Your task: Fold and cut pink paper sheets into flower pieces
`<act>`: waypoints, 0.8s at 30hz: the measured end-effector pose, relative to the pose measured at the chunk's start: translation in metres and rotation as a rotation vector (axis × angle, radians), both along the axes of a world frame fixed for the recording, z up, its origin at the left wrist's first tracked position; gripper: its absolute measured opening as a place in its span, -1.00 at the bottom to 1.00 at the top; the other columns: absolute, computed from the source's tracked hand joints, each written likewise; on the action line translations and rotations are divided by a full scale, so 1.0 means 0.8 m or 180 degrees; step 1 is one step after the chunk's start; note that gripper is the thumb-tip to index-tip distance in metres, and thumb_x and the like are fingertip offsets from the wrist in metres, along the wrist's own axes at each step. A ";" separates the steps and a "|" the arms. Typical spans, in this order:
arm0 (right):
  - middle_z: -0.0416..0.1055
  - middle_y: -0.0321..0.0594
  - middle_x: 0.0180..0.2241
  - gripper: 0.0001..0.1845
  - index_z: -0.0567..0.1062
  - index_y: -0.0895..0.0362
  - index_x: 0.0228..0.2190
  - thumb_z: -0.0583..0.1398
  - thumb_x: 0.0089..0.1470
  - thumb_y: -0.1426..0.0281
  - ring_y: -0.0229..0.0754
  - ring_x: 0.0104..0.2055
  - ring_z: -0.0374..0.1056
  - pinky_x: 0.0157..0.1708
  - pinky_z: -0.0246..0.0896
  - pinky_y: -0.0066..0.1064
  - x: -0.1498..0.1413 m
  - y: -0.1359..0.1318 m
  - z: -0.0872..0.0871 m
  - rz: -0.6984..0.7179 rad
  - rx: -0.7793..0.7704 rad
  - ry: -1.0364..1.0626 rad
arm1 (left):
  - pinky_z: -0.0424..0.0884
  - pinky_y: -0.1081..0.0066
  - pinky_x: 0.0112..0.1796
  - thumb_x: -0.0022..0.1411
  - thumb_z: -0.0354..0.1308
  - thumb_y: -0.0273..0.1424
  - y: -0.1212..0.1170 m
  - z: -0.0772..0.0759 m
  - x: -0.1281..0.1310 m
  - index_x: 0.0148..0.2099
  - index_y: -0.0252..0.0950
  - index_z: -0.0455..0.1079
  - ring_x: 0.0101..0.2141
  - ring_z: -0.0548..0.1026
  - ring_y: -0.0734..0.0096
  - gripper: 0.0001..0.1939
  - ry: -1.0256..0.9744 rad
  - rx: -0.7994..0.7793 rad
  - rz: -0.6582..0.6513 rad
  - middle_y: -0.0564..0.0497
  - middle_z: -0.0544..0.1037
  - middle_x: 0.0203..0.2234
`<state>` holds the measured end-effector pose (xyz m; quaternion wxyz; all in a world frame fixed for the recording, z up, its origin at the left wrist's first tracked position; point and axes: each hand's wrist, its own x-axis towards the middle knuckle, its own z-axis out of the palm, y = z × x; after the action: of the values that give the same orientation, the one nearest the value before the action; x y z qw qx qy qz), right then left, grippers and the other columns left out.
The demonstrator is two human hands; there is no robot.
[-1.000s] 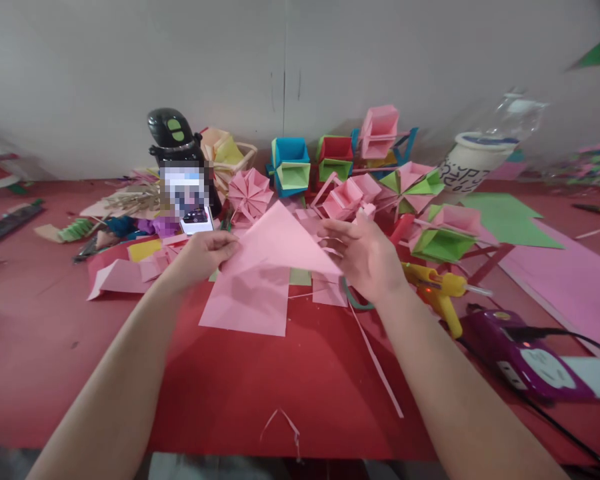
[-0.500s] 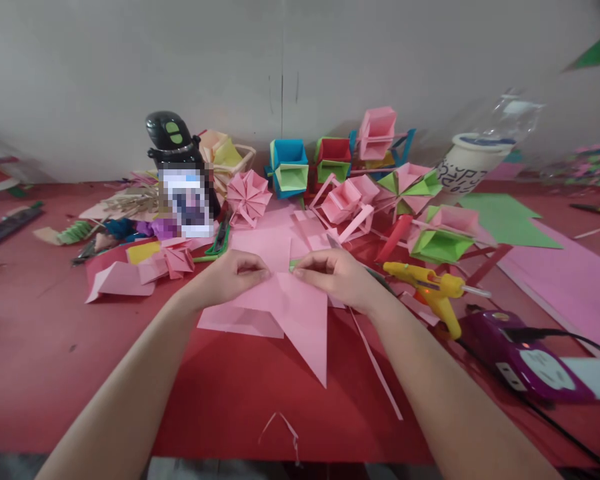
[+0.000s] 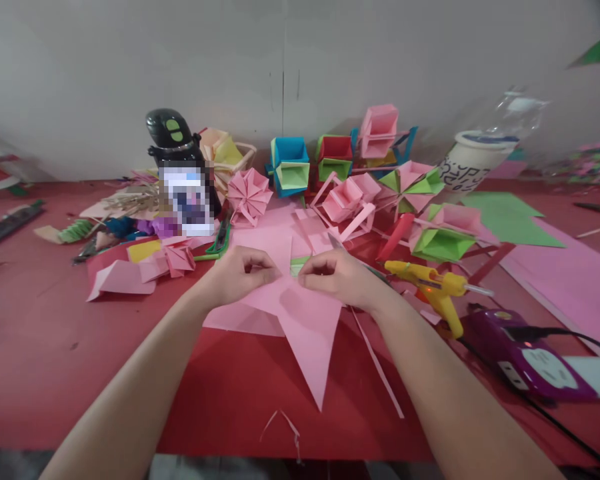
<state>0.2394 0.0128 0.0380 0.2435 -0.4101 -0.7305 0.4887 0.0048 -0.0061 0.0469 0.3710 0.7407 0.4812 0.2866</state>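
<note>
Both hands pinch the far edge of a pink sheet of paper (image 3: 307, 327), whose pointed corner hangs toward me over the red table. My left hand (image 3: 243, 272) is closed on the left part of that edge, thumb against fingers. A short gap away, my right hand (image 3: 335, 277) is closed on the right part of the same edge. Under and behind the sheet lies more pink paper (image 3: 260, 233). A small light-green patch (image 3: 300, 265) shows between the hands. Beside the right hand, a thin pink paper strip (image 3: 380, 363) lies on the table.
A yellow glue gun (image 3: 437, 287) and a purple power strip (image 3: 530, 357) with cords lie at right. Folded paper lanterns (image 3: 290, 167) line the back. A blurred phone (image 3: 187, 200) leans on a black figure (image 3: 173, 133). A white cup (image 3: 475, 163) stands back right.
The pink sheet has turned slightly, and its pointed corner now reaches nearer to me. My hands have shifted a little to the right, still pinching its edge.
</note>
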 end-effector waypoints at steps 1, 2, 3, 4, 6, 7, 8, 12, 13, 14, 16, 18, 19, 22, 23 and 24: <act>0.46 -0.30 -0.50 -0.86 0.59 0.13 -0.50 0.26 -0.02 0.34 -0.25 -0.42 0.31 -0.39 0.18 -0.39 0.002 0.001 0.000 -0.0042 -0.0016 -0.0014 | 0.30 0.49 -0.44 0.16 0.24 -0.33 0.001 0.001 -0.006 -0.40 -0.33 0.55 -0.48 0.41 0.47 -0.82 -0.0017 -0.0008 0.0030 0.03 0.56 -0.53; 0.45 -0.30 -0.51 -0.86 0.58 0.13 -0.51 0.26 -0.03 0.33 -0.25 -0.43 0.31 -0.38 0.19 -0.39 0.004 0.002 0.001 -0.0068 -0.0034 -0.0008 | 0.31 0.49 -0.44 0.16 0.24 -0.32 0.003 0.003 -0.012 -0.39 -0.32 0.55 -0.48 0.42 0.47 -0.82 0.0003 -0.0002 0.0047 0.03 0.57 -0.52; 0.45 -0.30 -0.51 -0.86 0.58 0.13 -0.52 0.26 -0.04 0.33 -0.25 -0.43 0.31 -0.37 0.19 -0.38 0.006 0.003 0.001 -0.0080 -0.0062 0.0012 | 0.31 0.49 -0.44 0.16 0.24 -0.31 0.003 0.004 -0.018 -0.39 -0.32 0.55 -0.47 0.43 0.46 -0.82 0.0022 0.0015 0.0066 0.02 0.58 -0.51; 0.45 -0.30 -0.52 -0.86 0.58 0.13 -0.53 0.27 -0.04 0.33 -0.25 -0.43 0.31 -0.36 0.20 -0.38 0.007 0.003 0.001 -0.0085 -0.0099 0.0041 | 0.32 0.49 -0.44 0.17 0.25 -0.30 0.004 0.005 -0.024 -0.39 -0.32 0.56 -0.46 0.44 0.46 -0.81 0.0040 0.0043 0.0095 0.01 0.59 -0.50; 0.45 -0.30 -0.53 -0.87 0.57 0.14 -0.54 0.28 -0.07 0.33 -0.25 -0.44 0.32 -0.36 0.21 -0.38 0.011 0.005 0.003 -0.0082 -0.0188 0.0089 | 0.33 0.50 -0.44 0.16 0.25 -0.30 0.004 0.006 -0.034 -0.37 -0.32 0.56 -0.46 0.45 0.45 -0.82 0.0075 0.0063 0.0167 0.01 0.60 -0.48; 0.45 -0.30 -0.53 -0.87 0.57 0.14 -0.53 0.29 -0.08 0.33 -0.25 -0.44 0.32 -0.36 0.22 -0.38 0.014 0.006 0.003 -0.0083 -0.0241 0.0097 | 0.33 0.50 -0.45 0.16 0.25 -0.30 0.004 0.007 -0.038 -0.38 -0.32 0.56 -0.47 0.44 0.46 -0.82 0.0076 0.0094 0.0231 0.01 0.59 -0.49; 0.45 -0.30 -0.53 -0.87 0.58 0.14 -0.53 0.30 -0.09 0.32 -0.25 -0.45 0.32 -0.37 0.22 -0.39 0.017 0.008 0.004 -0.0087 -0.0283 0.0100 | 0.32 0.50 -0.46 0.16 0.25 -0.30 0.005 0.007 -0.042 -0.37 -0.32 0.55 -0.48 0.44 0.46 -0.82 0.0077 0.0110 0.0281 0.01 0.59 -0.50; 0.46 -0.29 -0.53 -0.87 0.59 0.14 -0.51 0.32 -0.06 0.32 -0.25 -0.46 0.32 -0.40 0.21 -0.39 0.034 0.012 0.007 -0.0218 -0.0216 0.0086 | 0.32 0.50 -0.46 0.15 0.27 -0.29 0.006 0.007 -0.055 -0.37 -0.31 0.55 -0.46 0.45 0.44 -0.82 0.0092 0.0225 0.0482 0.01 0.59 -0.49; 0.46 -0.28 -0.54 -0.87 0.60 0.14 -0.51 0.32 -0.05 0.33 -0.25 -0.47 0.32 -0.42 0.21 -0.39 0.038 0.013 0.007 -0.0334 -0.0200 0.0097 | 0.33 0.50 -0.46 0.15 0.27 -0.29 0.007 0.007 -0.057 -0.38 -0.30 0.55 -0.45 0.46 0.43 -0.82 0.0099 0.0282 0.0559 0.01 0.59 -0.48; 0.47 -0.26 -0.53 -0.85 0.60 0.15 -0.50 0.32 -0.03 0.32 -0.23 -0.45 0.34 -0.41 0.21 -0.39 0.041 0.014 0.007 -0.0477 -0.0183 0.0160 | 0.33 0.49 -0.45 0.16 0.27 -0.28 0.008 0.007 -0.060 -0.38 -0.30 0.55 -0.44 0.46 0.43 -0.81 0.0103 0.0338 0.0642 0.01 0.58 -0.48; 0.52 -0.21 -0.45 -0.78 0.64 0.14 -0.42 0.33 0.03 0.23 -0.20 -0.40 0.37 -0.41 0.22 -0.39 0.042 0.013 0.007 -0.0720 -0.0071 0.0326 | 0.33 0.48 -0.44 0.17 0.27 -0.25 0.009 0.008 -0.060 -0.38 -0.30 0.54 -0.45 0.45 0.43 -0.79 0.0080 0.0403 0.0737 0.02 0.56 -0.50; 0.56 -0.17 -0.34 -0.69 0.66 0.12 -0.29 0.31 0.09 0.13 -0.18 -0.32 0.39 -0.37 0.25 -0.38 0.034 0.011 0.005 -0.0560 0.0076 0.0397 | 0.33 0.46 -0.44 0.18 0.26 -0.24 0.009 0.006 -0.055 -0.38 -0.31 0.53 -0.45 0.45 0.42 -0.77 0.0060 0.0405 0.0686 0.01 0.56 -0.50; 0.56 -0.17 -0.32 -0.67 0.66 0.12 -0.25 0.30 0.10 0.12 -0.17 -0.31 0.39 -0.34 0.26 -0.37 0.028 0.008 0.004 -0.0407 0.0114 0.0393 | 0.34 0.46 -0.43 0.19 0.26 -0.24 0.009 0.005 -0.050 -0.37 -0.32 0.53 -0.44 0.46 0.41 -0.76 0.0047 0.0394 0.0603 0.00 0.57 -0.49; 0.52 -0.23 -0.42 -0.72 0.66 0.14 -0.35 0.29 0.12 0.18 -0.21 -0.36 0.35 -0.33 0.22 -0.35 0.008 0.001 0.000 -0.0385 0.0391 0.0233 | 0.35 0.45 -0.40 0.24 0.22 -0.25 0.007 0.000 -0.036 -0.36 -0.32 0.52 -0.42 0.48 0.40 -0.76 0.0039 0.0395 0.0406 -0.01 0.58 -0.46; 0.50 -0.25 -0.43 -0.74 0.64 0.15 -0.38 0.28 0.14 0.21 -0.22 -0.38 0.33 -0.34 0.20 -0.36 0.003 -0.001 -0.001 -0.0384 0.0450 0.0222 | 0.37 0.44 -0.38 0.25 0.21 -0.26 0.006 -0.001 -0.032 -0.35 -0.32 0.52 -0.39 0.49 0.38 -0.77 0.0056 0.0384 0.0358 -0.01 0.59 -0.44; 0.48 -0.26 -0.45 -0.76 0.63 0.15 -0.40 0.26 0.15 0.24 -0.23 -0.39 0.31 -0.35 0.19 -0.37 -0.001 -0.003 -0.001 -0.0344 0.0489 0.0203 | 0.39 0.43 -0.34 0.25 0.21 -0.28 0.005 -0.001 -0.029 -0.33 -0.32 0.53 -0.36 0.51 0.36 -0.79 0.0076 0.0362 0.0314 -0.02 0.60 -0.42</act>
<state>0.2386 0.0104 0.0370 0.3234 -0.4133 -0.7345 0.4302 -0.0181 -0.0022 0.0459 0.3079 0.7394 0.5044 0.3227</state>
